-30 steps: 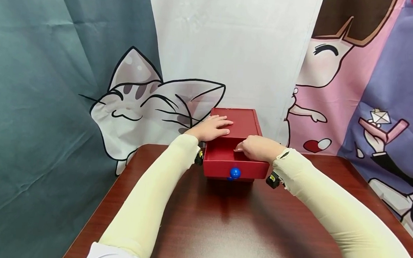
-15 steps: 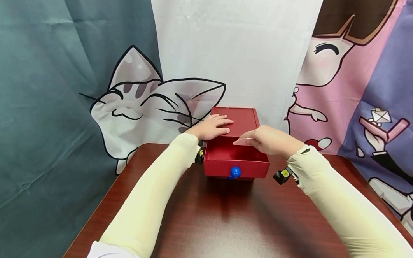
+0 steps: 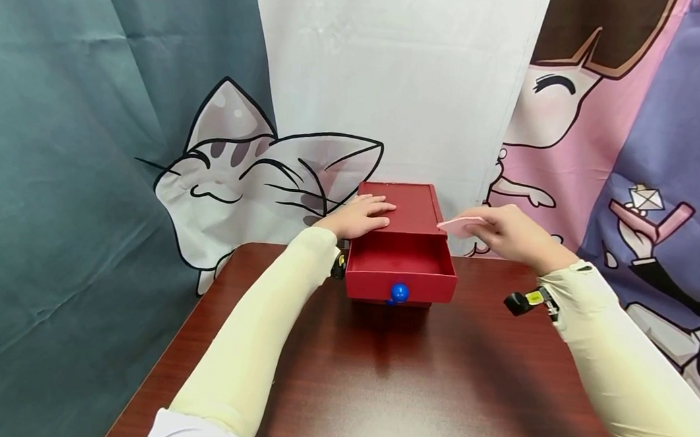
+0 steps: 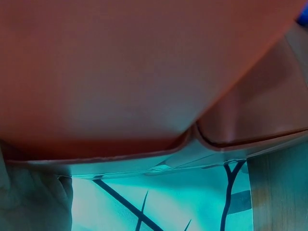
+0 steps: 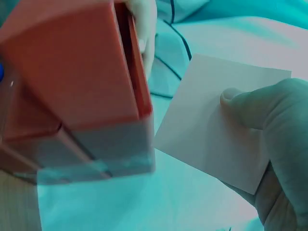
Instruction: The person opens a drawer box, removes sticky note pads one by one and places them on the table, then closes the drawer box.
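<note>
A small red drawer box [image 3: 413,205] stands on the table with its upper drawer [image 3: 370,286] pulled out, showing a bare red inside. On that drawer's front is a round blue knob [image 3: 399,293]. My left hand [image 3: 358,217] lies flat with fingers spread on the box's top, toward its left side. Off the box's right side, in the air, my right hand [image 3: 518,235] pinches a thin pink square sticky note [image 3: 459,226]. In the right wrist view, the thumb presses on the face of the note [image 5: 192,125], with the fingers behind it.
The dark reddish wooden table [image 3: 370,391] extends around the box. A printed cloth backdrop [image 3: 404,83] with cartoon figures hangs close behind the table. A second blue knob shows slightly below the drawer. Both wrists carry small black cameras [image 3: 520,303].
My right hand has come up out of the open drawer and moved right with the pink sticky note. The left hand and the drawer have stayed in place.
</note>
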A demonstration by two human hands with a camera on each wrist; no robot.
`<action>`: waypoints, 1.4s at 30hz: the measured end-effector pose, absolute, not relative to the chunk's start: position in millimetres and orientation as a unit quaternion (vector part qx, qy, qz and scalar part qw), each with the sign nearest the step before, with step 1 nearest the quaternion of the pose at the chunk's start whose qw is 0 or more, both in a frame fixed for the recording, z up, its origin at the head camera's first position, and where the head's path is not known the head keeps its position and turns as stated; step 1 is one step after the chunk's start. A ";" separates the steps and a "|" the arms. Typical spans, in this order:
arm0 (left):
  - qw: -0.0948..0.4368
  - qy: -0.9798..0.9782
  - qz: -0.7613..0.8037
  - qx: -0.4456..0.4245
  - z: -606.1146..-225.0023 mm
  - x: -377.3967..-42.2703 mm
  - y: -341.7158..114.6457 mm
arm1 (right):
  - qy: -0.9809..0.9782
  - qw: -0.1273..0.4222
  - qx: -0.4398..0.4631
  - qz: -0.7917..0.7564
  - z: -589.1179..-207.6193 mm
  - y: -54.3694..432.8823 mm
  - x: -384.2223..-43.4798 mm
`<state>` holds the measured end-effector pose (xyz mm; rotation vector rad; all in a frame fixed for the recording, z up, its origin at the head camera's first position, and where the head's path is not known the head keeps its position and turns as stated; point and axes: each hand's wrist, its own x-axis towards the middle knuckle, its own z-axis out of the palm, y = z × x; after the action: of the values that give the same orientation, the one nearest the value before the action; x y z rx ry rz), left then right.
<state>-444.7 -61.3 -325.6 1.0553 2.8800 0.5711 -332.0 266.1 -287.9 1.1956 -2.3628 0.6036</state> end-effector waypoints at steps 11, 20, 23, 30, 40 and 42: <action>0.018 0.923 0.181 0.339 -322.0 -444.0 -60.9 | -0.906 0.237 0.295 0.191 -344.3 309.9 -332.1; 0.006 0.923 0.174 0.343 -322.6 -446.5 -59.7 | -0.937 0.174 0.271 0.134 -418.1 313.0 -338.5; 0.008 0.924 0.173 0.341 -322.8 -446.1 -60.1 | -0.943 0.161 0.263 0.128 -440.6 309.6 -339.2; 0.010 0.923 0.178 0.340 -323.7 -443.9 -60.2 | -0.947 0.170 0.252 0.102 -483.0 298.3 -336.0; 0.003 0.923 0.181 0.341 -325.8 -444.6 -60.0 | -0.952 0.150 0.255 0.073 -505.8 285.6 -323.9; 0.005 0.923 0.182 0.338 -325.6 -444.0 -60.7 | -0.953 0.136 0.260 0.071 -506.7 283.6 -323.4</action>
<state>-444.0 -60.7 -325.6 1.0580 2.8919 0.5691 -323.4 283.6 -506.7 0.7522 -2.7606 0.2055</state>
